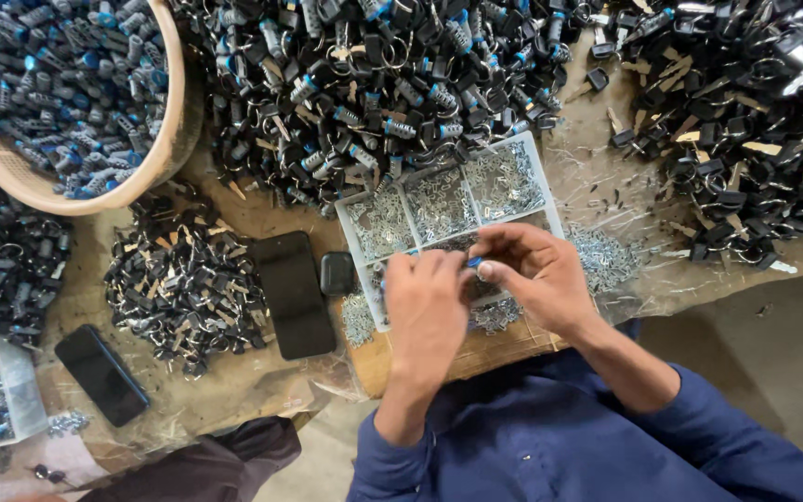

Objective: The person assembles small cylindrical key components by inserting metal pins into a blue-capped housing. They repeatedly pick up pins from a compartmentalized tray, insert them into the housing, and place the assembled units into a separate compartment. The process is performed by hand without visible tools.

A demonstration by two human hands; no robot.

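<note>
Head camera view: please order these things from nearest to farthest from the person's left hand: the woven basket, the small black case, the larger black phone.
From the left hand:
1. Small black case, just to its left, beside the clear divided tray.
2. Larger black phone, further left, lying flat.
3. Woven basket, far upper left corner.

Dark blue shirt, sleeves pushed up

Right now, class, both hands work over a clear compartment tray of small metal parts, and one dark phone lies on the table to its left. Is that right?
Not quite. The head view shows two dark phones left of the tray, not one. Both hands do work over it.
</note>
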